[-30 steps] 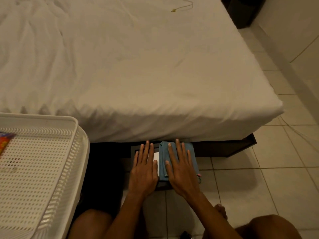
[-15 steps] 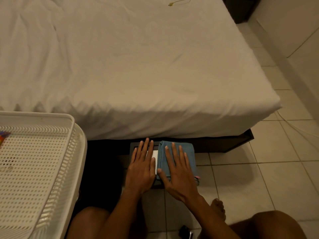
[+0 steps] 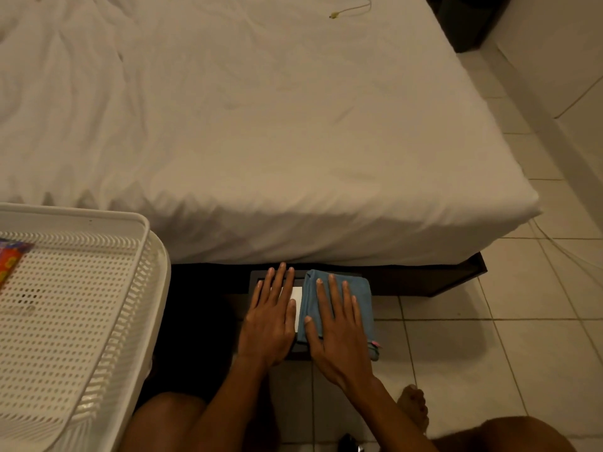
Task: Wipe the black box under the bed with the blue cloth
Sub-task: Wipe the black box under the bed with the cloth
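Head view, right hand (image 3: 339, 337) flat on blue cloth (image 3: 360, 288)

Tiled floor (image 3: 538, 337) carries the black box (image 3: 257, 276) at the bed's edge, part under it; white perforated basket (image 3: 81, 305) stands left; bed (image 3: 261, 125) in white sheet bears a thin yellowish cable (image 3: 350, 9) near top.

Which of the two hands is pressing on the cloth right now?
The right hand, flat on the folded blue cloth. The left hand lies bare on the black box beside it.
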